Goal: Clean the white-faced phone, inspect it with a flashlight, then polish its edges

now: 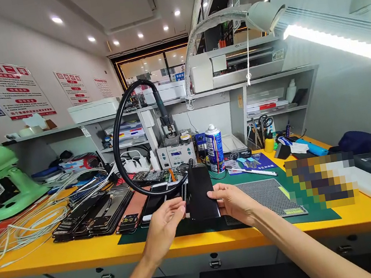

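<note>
A flat black phone-sized panel (201,195) is held upright over the front of a dark green mat (256,229). My right hand (235,201) grips its right edge, the thumb lying on the dark face. At the panel's lower left is my left hand (166,224), its thumb and fingers drawn together; whether something small is between them is too small to tell. Behind the panel and to its left, phones (153,203) lie on the mat. A grey perforated pad (267,196) rests to the right of my right hand.
Stacked phone screens (107,212) and white cables (32,224) cover the left side. A looped black hose (118,145) rises behind the hands, near a blue spray can (214,148). A white pen (254,172) lies behind the pad, and a lamp (263,16) hangs above.
</note>
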`<state>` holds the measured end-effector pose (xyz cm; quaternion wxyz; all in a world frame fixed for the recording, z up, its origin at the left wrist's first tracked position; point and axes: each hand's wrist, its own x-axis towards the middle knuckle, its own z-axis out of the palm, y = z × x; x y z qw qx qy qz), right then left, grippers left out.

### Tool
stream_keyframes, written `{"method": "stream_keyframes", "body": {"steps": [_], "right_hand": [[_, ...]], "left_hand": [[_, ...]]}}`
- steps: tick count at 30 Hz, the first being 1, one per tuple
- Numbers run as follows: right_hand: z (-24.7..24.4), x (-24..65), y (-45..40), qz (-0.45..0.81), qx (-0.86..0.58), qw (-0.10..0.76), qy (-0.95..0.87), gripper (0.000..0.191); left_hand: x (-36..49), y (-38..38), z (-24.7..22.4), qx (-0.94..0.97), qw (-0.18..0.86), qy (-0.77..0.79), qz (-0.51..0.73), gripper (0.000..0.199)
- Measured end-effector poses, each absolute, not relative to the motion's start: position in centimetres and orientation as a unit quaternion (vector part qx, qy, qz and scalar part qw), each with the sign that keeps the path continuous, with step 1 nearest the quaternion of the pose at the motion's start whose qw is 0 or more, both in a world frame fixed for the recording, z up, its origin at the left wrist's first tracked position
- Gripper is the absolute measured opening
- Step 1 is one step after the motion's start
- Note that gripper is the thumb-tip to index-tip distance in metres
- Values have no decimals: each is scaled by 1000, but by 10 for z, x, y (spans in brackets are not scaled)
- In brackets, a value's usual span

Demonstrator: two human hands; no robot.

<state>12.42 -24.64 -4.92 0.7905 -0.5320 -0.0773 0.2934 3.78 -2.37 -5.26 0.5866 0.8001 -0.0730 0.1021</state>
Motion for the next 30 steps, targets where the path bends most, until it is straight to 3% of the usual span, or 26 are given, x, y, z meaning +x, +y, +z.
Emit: {"method": "stream_keyframes", "body": {"steps": [4, 10, 18, 22, 27, 30], "right_hand": [[-48, 110, -243, 325, -502, 793, -114, 43], [-53, 86, -225, 372, -470, 785, -156, 36], [-52, 62, -203, 410, -434, 786, -158, 34], [-55, 53, -188, 418, -418, 788, -169, 33], [-63, 42, -167, 433, -421, 776, -184, 34], [-65, 37, -166, 426, -450, 764, -178, 37]], "left_hand": [[30, -36, -46, 693, 717, -73, -6, 46], [22, -43, -62, 594, 801, -77, -14, 68], [12, -22, -92, 568, 819, -75, -3, 82], [1, -17, -93, 567, 821, -64, 23, 75], [-28, 10, -69, 547, 835, 38, 40, 61], [-41, 45, -37, 627, 762, 158, 39, 63]]}}
